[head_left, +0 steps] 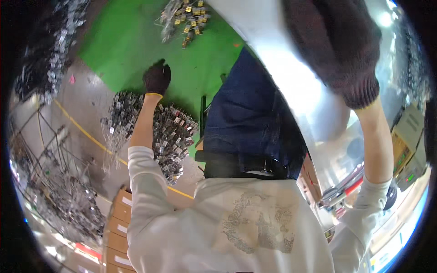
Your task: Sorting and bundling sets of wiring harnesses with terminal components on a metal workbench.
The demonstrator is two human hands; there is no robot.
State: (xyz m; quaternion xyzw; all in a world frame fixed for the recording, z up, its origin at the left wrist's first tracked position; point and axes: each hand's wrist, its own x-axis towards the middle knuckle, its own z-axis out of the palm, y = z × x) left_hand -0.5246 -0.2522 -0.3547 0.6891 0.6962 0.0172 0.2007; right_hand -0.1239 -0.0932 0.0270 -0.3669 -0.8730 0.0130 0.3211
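My left hand (pixel 157 78), in a dark knit glove with a yellow cuff edge, is stretched out over the green floor. Its fingers are loosely bent and partly apart, and nothing shows in them. Just below it lies a heap of small metal-cased parts with thin wires (pixel 175 129); my forearm passes over part of it. My right hand (pixel 339 50), gloved the same way, looms large at the upper right above a shiny metal tabletop (pixel 291 59). Dark and blurred, its fingers cannot be made out, nor whether anything is in them.
A smaller bunch of wired parts with yellow pieces (pixel 193 18) lies on the green floor (pixel 123 45). Wire racks loaded with parts (pixel 59 191) line the left. Brown boxes (pixel 119 227) stand at lower left. Equipment with lit displays (pixel 405 150) is at right.
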